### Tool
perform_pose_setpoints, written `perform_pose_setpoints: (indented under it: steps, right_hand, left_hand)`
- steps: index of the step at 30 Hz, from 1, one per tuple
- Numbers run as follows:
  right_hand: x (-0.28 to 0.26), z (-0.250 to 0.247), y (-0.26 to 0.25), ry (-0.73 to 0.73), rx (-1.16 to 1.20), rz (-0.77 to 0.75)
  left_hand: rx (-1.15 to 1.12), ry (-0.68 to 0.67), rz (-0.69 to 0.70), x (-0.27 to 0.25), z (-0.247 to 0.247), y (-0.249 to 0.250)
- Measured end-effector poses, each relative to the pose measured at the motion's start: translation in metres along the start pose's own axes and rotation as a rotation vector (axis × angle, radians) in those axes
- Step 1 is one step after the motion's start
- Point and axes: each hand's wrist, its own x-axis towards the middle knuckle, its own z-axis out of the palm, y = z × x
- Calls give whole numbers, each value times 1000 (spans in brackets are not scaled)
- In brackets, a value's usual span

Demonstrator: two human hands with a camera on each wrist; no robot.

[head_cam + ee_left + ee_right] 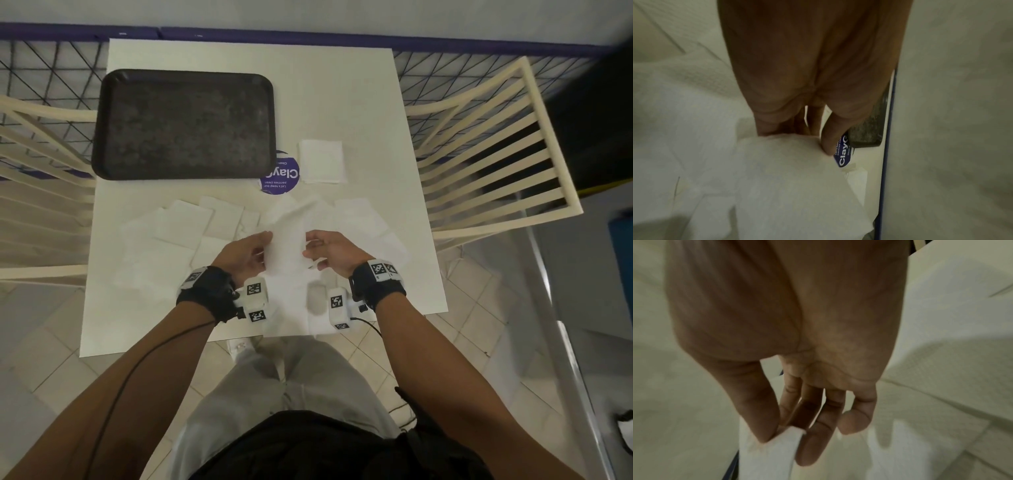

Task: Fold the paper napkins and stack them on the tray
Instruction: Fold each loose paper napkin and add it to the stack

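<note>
A white paper napkin (287,236) hangs lifted above the table between both hands. My left hand (253,251) pinches its left edge, and thumb and fingers close on the napkin (789,170) in the left wrist view. My right hand (320,248) pinches the right edge; in the right wrist view the thumb and forefinger clamp the napkin (768,451) while the other fingers hang straight. Several unfolded napkins (191,226) lie spread across the table's middle. One folded napkin (322,161) sits right of the dark tray (102,137), which holds nothing.
A round purple sticker (282,180) lies between tray and folded napkin. The white table (376,102) has cream slatted chairs (486,147) on both sides and a wire fence behind. My legs stand at the near edge.
</note>
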Motion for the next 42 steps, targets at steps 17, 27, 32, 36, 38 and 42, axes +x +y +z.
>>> perform_pose_setpoints:
  steps: [17,27,32,36,38,42]
  right_hand:
    - [14,13,-14,200,-145,-139]
    - [15,21,-15,196,28,-144]
    - [11,23,-17,201,134,-120]
    - [12,21,-19,213,183,-95]
    - [13,22,-20,222,153,-89]
    - [14,21,-16,233,36,-165]
  left_hand:
    - [162,74,267,-9,-7,3]
    - [158,56,339,-10,-13,8]
    - [131,62,330,-9,-18,7]
    - [107,86,313,-9,-20,7]
    - [118,78,307,-8,-21,7]
    - [137,83,330,-5,-24,7]
